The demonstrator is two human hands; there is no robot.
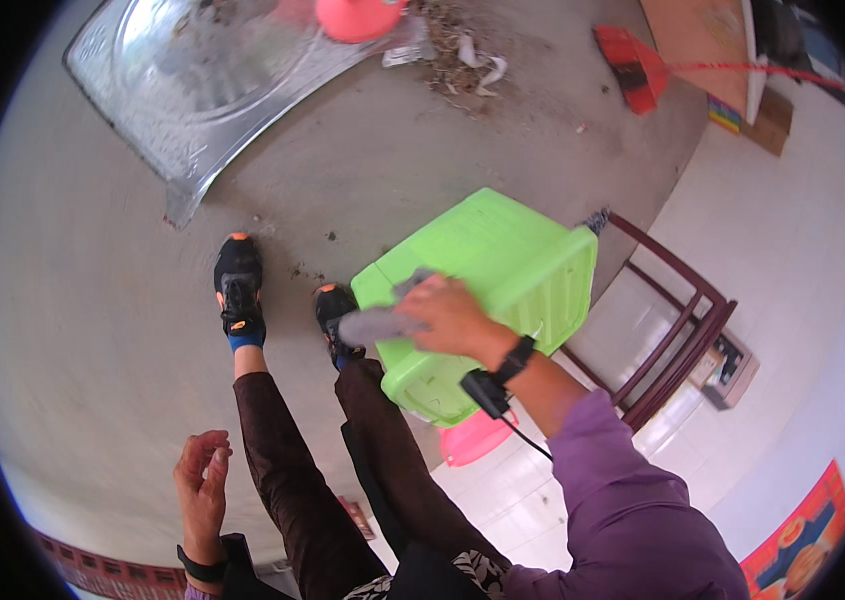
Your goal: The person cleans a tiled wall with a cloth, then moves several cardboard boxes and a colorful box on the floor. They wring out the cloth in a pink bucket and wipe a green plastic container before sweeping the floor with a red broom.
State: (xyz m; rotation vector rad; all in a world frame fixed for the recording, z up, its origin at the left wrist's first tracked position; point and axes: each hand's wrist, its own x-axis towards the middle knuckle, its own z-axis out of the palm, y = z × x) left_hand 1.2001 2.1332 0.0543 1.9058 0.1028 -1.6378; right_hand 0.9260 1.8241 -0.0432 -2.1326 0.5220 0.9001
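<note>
A lime-green plastic storage bin (467, 247) stands on the floor in front of my right leg. My right hand (449, 315) is closed around a grey cloth (381, 324), over the near part of the bin's smooth face. The cloth is blurred, and one end hangs past the bin's left edge, above my right shoe. Whether the cloth presses on the plastic I cannot tell. My left hand (203, 480) hovers beside my left leg, holding nothing, its fingers loosely curled and the thumb apart.
A large transparent plastic sheet-like cover (242, 112) lies at the upper left, under a pink-red object (359, 19). Swept debris (464, 64) is heaped beside it. A red dustpan (632, 71) sits farther right. Near the bin are a dark wooden chair (674, 360) and a pink basin (476, 441).
</note>
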